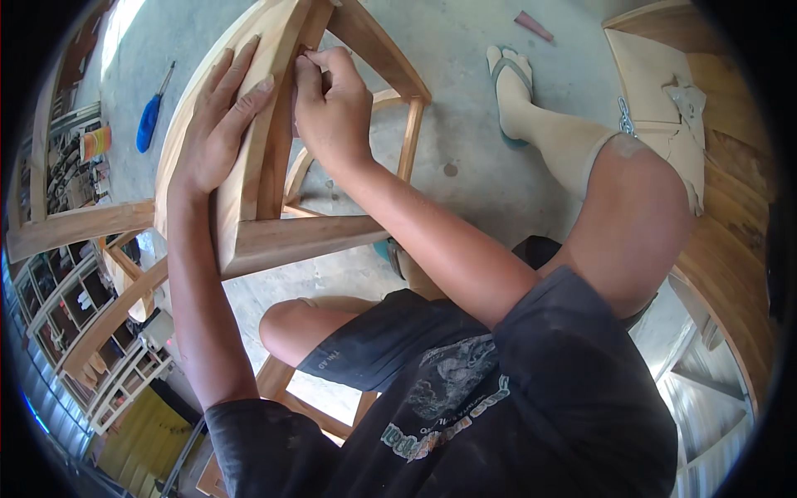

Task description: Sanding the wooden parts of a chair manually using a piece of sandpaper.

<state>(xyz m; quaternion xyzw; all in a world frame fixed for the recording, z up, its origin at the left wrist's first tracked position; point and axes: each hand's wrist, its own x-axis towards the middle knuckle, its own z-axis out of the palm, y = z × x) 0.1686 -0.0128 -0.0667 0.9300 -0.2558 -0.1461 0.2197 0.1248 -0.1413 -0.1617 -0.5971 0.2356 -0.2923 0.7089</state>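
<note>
An unpainted wooden furniture frame point(311, 244), like a stool or chair, stands tilted before me, with a broad curved panel on its left. My left hand point(218, 124) lies flat on that panel, fingers spread and thumb reaching over the edge of the rail. Against the inner face of the rail point(271, 168), the thumb and fingers of my right hand point(333, 103) are pinched together. Between them is a small reddish piece, perhaps folded sandpaper, mostly hidden by the hand. The frame's legs and curved braces show beyond my right wrist.
A blue-handled screwdriver point(149, 121) and a reddish folded strip point(533, 26) lie on the concrete floor point(461, 143). Curved wooden furniture with torn sheeting point(654, 81) and a chain point(626, 115) stands at right. Wooden frames point(81, 227) and cluttered shelving point(71, 295) fill the left.
</note>
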